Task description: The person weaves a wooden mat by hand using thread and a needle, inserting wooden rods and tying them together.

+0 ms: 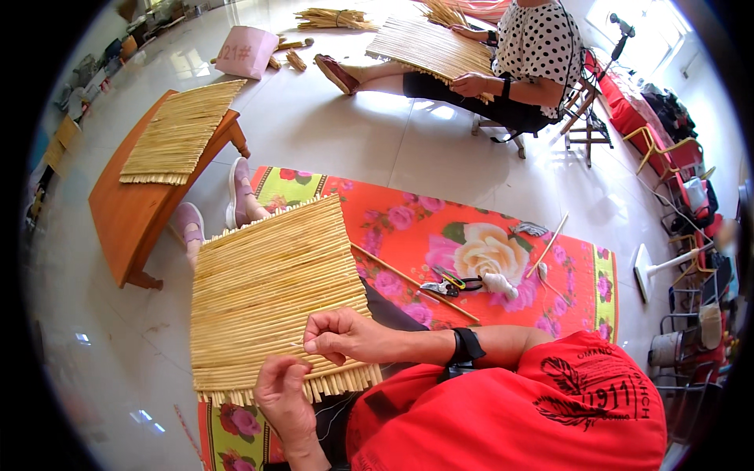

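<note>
A mat of straw-coloured stalks, laid side by side in rows, rests across my lap with ragged cut ends along its edges. Above its near edge, my right hand is closed in a pinch, a thin pale bit like thread showing at the fingertips. Just below it, my left hand has thumb and forefinger brought together at the mat's corner. What the left fingers hold is too small to make out. A fine white thread hangs beside the left wrist.
A red floral cloth carries pruning shears, a white thread bundle and loose sticks. At left, another stalk mat lies on a wooden table. Across from me a seated person holds a similar mat. A pink bin stands behind.
</note>
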Demonstrator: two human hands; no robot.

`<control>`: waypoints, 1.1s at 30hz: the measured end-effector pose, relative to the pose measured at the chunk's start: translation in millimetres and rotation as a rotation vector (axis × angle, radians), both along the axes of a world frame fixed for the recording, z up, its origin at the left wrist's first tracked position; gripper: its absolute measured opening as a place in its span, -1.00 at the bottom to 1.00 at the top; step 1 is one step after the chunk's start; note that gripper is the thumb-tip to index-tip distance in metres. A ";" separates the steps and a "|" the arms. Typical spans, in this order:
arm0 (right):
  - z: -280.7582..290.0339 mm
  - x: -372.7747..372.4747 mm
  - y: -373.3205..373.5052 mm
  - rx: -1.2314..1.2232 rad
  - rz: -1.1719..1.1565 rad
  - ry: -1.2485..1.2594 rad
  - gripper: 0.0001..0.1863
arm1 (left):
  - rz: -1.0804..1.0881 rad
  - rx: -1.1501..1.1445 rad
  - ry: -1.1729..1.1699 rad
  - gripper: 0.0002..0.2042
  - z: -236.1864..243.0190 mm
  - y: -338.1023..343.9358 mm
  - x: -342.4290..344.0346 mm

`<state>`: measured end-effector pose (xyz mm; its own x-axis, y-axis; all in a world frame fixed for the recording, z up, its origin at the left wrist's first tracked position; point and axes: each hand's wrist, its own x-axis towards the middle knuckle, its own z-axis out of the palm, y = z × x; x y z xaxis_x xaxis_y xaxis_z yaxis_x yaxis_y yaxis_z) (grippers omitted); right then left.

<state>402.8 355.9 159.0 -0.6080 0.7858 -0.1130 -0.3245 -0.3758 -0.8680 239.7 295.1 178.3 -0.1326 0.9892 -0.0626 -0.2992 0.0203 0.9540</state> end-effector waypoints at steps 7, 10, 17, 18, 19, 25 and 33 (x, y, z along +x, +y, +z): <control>-2.5 -3.0 -4.6 -0.042 0.020 0.059 -0.85 | -0.068 -0.138 -0.182 -0.67 -10.9 -1.1 2.7; -2.8 -1.3 -5.6 -0.009 0.039 0.003 -0.86 | -0.119 -0.181 -0.168 -0.67 -12.6 -2.4 -0.1; -12.7 -4.2 -0.6 -0.102 -0.134 0.009 -0.90 | -0.393 0.140 0.317 -0.59 38.9 -9.7 -22.4; -4.9 -4.7 1.0 -0.130 -0.163 0.002 -0.91 | -0.667 0.225 0.165 -0.64 57.8 -14.2 -21.5; 2.7 -4.0 1.5 -0.106 -0.168 -0.020 -0.90 | -0.962 0.262 0.010 -0.69 78.2 -17.4 -19.2; 19.1 -6.9 0.0 0.037 -0.131 -0.045 -0.89 | -0.992 0.505 -0.459 -0.78 99.5 -24.7 -11.4; 27.5 -5.8 -5.8 0.227 0.001 -0.322 -0.89 | -0.162 -0.118 0.180 -0.68 10.4 -11.7 -35.8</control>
